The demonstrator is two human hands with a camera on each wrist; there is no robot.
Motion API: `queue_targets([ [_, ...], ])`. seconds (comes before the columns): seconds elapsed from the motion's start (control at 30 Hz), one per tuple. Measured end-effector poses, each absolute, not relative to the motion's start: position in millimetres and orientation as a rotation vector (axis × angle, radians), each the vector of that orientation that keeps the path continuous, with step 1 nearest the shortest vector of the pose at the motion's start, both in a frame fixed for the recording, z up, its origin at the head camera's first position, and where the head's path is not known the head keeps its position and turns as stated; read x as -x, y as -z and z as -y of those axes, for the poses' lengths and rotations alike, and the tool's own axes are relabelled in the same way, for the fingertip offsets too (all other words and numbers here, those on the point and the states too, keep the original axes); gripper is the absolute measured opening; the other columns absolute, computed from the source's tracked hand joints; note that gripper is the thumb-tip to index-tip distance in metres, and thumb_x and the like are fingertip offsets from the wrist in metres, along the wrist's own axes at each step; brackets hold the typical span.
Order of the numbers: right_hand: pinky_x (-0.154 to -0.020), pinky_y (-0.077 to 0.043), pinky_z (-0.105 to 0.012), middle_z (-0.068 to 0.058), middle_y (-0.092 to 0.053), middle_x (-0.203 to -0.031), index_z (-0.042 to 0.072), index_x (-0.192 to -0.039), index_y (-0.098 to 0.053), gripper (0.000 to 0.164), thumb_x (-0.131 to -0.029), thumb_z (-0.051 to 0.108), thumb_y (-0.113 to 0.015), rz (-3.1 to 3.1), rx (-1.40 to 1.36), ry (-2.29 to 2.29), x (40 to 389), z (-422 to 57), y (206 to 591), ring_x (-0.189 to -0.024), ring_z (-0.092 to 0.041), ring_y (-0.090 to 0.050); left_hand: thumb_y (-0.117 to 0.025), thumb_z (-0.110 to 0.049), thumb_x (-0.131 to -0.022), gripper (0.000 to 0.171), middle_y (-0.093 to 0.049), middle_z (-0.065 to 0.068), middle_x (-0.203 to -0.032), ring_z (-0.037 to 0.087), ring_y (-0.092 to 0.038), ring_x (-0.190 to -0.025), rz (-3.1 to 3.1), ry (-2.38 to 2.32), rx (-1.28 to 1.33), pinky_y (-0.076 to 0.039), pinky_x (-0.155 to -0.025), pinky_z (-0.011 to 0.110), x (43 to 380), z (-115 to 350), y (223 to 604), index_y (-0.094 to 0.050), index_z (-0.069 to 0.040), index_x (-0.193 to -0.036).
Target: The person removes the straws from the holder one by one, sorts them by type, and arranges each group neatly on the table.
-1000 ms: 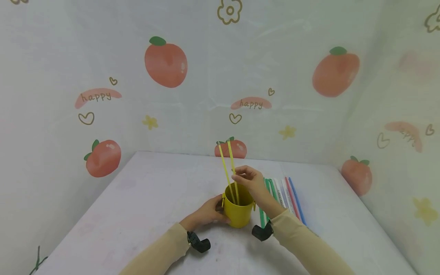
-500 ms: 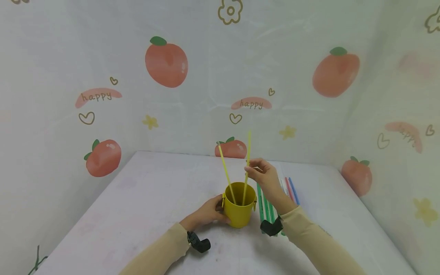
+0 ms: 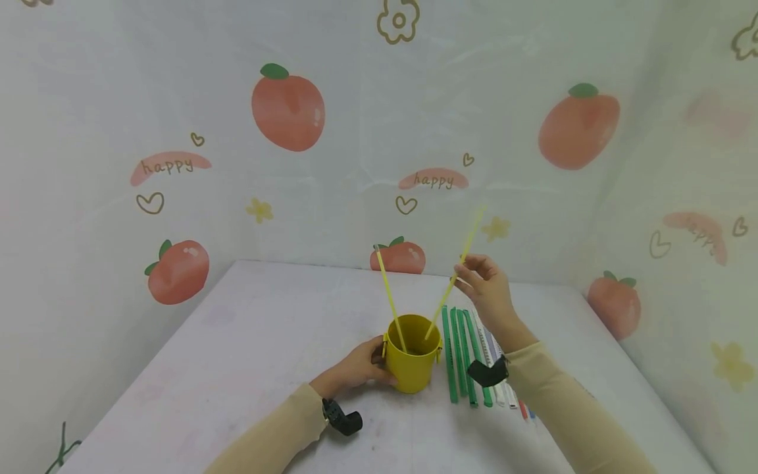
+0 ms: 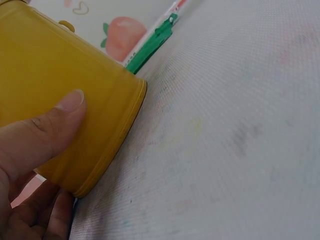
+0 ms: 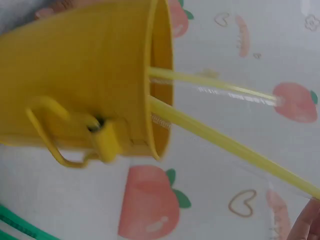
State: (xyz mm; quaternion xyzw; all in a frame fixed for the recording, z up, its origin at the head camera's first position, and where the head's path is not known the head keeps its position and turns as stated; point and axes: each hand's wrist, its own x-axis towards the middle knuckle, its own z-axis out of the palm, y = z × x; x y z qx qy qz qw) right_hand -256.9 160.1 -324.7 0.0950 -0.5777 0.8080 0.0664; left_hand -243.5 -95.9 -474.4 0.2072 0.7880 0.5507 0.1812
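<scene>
A small yellow bucket (image 3: pixel 412 374) with side handles stands upright on the table. My left hand (image 3: pixel 358 365) grips its left side; in the left wrist view the thumb presses the yellow wall, with fingers curled at the base. One thin yellow straw in a clear wrapper (image 3: pixel 386 284) leans left inside the bucket. Another yellow straw (image 3: pixel 441 308) is pinched near its middle by my right hand (image 3: pixel 491 293), up and right of the bucket. This straw slants right, its lower end inside the opening. At the right wrist view's corner, only fingertips (image 5: pixel 306 225) show on it.
Right of the bucket, several green straws (image 3: pixel 460 355) lie side by side on the white table (image 3: pixel 284 336), with white, red and blue ones (image 3: pixel 523 409) beyond, partly under my right forearm. Behind stands a white backdrop (image 3: pixel 349 131) with printed fruit.
My right hand has moved right and up, tilting the pinched straw from leaning left to leaning right. My left hand, the bucket and the other straw stay put.
</scene>
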Motion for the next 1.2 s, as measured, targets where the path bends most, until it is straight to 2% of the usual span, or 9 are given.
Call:
queue_targets([
  [0.13,-0.089,-0.056,-0.025,0.007,-0.058,-0.091,0.018,-0.091,-0.060,0.021,-0.092,-0.002,-0.059,1.654,-0.265,-2.489,262.7,-175.9,316.9,-0.089,-0.007,-0.060,-0.083,-0.013,-0.075,0.087,-0.041,0.007,-0.151,0.030,-0.043,-0.137,-2.220,-1.560,-0.593,-0.037,-0.113,0.045,244.0,95.6,475.5,-0.036,-0.011,-0.148],
  [0.3,-0.086,-0.057,-0.024,0.006,-0.063,-0.090,0.016,-0.090,-0.061,0.018,-0.092,-0.002,-0.059,1.589,-0.256,-2.518,266.7,-194.1,307.2,-0.087,-0.007,-0.063,-0.083,-0.013,-0.075,0.087,-0.041,0.006,-0.151,0.030,-0.043,-0.136,-2.217,-1.566,-0.597,-0.037,-0.113,0.045,245.1,96.2,476.1,-0.036,-0.011,-0.148],
  [0.67,-0.077,-0.059,-0.022,0.002,-0.064,-0.091,0.012,-0.103,-0.060,0.022,-0.089,-0.005,-0.062,1.526,-0.293,-2.536,265.7,-235.3,300.7,-0.082,-0.009,-0.064,-0.082,-0.011,-0.075,0.085,-0.044,0.006,-0.149,0.029,-0.044,-0.136,-2.203,-1.577,-0.609,-0.037,-0.113,0.044,244.3,96.6,476.0,-0.037,-0.011,-0.148],
  [0.87,-0.078,-0.059,-0.023,0.000,-0.070,-0.089,0.009,-0.101,-0.064,0.024,-0.091,-0.011,-0.055,1.565,-0.346,-2.517,263.4,-250.8,307.4,-0.082,-0.010,-0.068,-0.082,-0.011,-0.076,0.085,-0.044,0.005,-0.149,0.028,-0.044,-0.136,-2.199,-1.579,-0.612,-0.036,-0.114,0.044,244.5,96.3,476.9,-0.037,-0.012,-0.148],
  [1.2,-0.075,-0.059,-0.021,0.005,-0.070,-0.086,0.011,-0.096,-0.067,0.020,-0.088,-0.006,-0.063,1.872,-0.296,-2.252,259.9,-270.1,335.7,-0.081,-0.006,-0.069,-0.082,-0.010,-0.076,0.085,-0.044,0.005,-0.149,0.028,-0.043,-0.137,-2.208,-1.572,-0.627,-0.036,-0.114,0.044,244.7,95.5,476.4,-0.037,-0.012,-0.147],
])
